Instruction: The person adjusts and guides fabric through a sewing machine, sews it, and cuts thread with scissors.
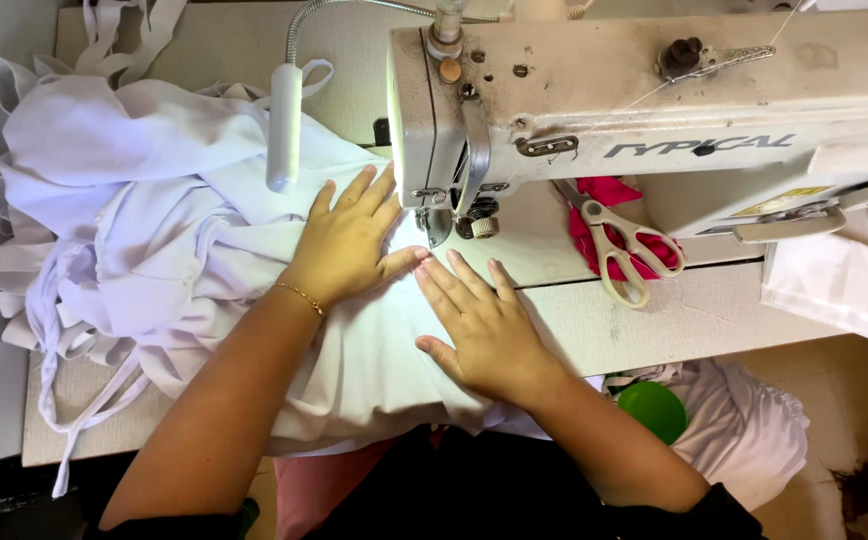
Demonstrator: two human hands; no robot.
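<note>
White cotton fabric (354, 350) lies on the sewing table (644, 320), spreading leftward from the presser foot (434, 222). The left hand (349, 240), fingers spread, presses it flat just left of the foot, nearer it. The right hand (484, 325) lies open just in front. Scissors (619, 250) rest to the right.

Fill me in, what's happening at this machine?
A person presses both hands flat on white fabric at a sewing machine. The left hand lies beside the presser foot; the right hand sits nearer the table edge. Scissors rest on pink cloth under the machine arm.
</note>
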